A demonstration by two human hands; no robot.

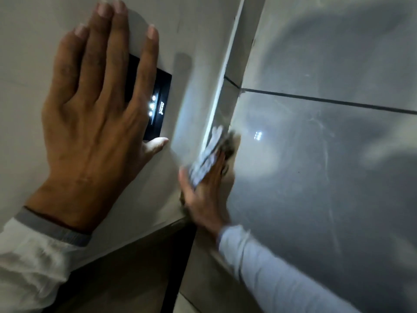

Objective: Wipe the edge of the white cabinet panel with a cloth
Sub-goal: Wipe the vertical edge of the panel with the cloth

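— Head view, then. Left hand (94,123)?
— Flat on the white cabinet panel (191,37) at about nine o'clock, fingers (117,64) spread and laid over a small black light (155,105); three lamps lit, aimed toward three o'clock at the edge (225,71).
— Right hand (203,195)?
— Lower centre, around five o'clock, blurred. Holding the cloth (209,154), fingers held close together and stretched along it, pressing it onto the edge just above the hand. Exact grip hard to tell through the blur.
— Beyond the edge?
— Grey tiled floor (327,143), glossy, with a bright reflected spot just right of the cloth.
— Best way to finish the stroke?
— Probably: keep the cloth wrapped around the edge, not only on its face. Slide up toward twelve o'clock in one long pass, with steady pressure. Hold the light low and still, so leftover dust shows in the raking glow.
— Risks?
— Likely skipping the stretch under the hand near the lower corner; worth a return pass down there.
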